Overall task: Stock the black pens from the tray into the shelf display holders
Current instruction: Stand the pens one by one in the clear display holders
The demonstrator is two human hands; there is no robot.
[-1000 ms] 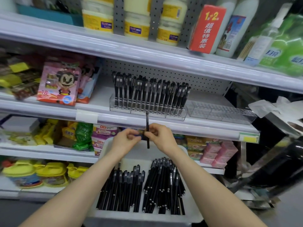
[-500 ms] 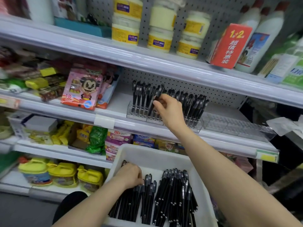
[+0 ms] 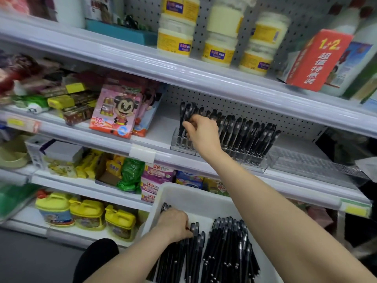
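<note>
Fingers [image 3: 188,228] of the left hand [image 3: 175,224] were curled over loose black pens [image 3: 224,248] in the white tray [image 3: 195,198], apparently gathering the next one. On the shelf, the right hand [image 3: 202,133] pinched a pen [image 3: 182,116] at the left end of the clear holder [image 3: 254,164], seemingly seating it in a slot. The next move called for letting go and dropping back. Shelved pens [image 3: 244,135] alongside crowded that hand. Farther right a second holder [image 3: 310,167] stood unfilled under the overhanging shelf lip [image 3: 318,116].

Black pens [image 3: 226,248] in a white tray [image 3: 195,199]; a clear holder [image 3: 255,163]; white pegboard [image 3: 251,108] dotted with dark holes; a red box [image 3: 318,62].
</note>
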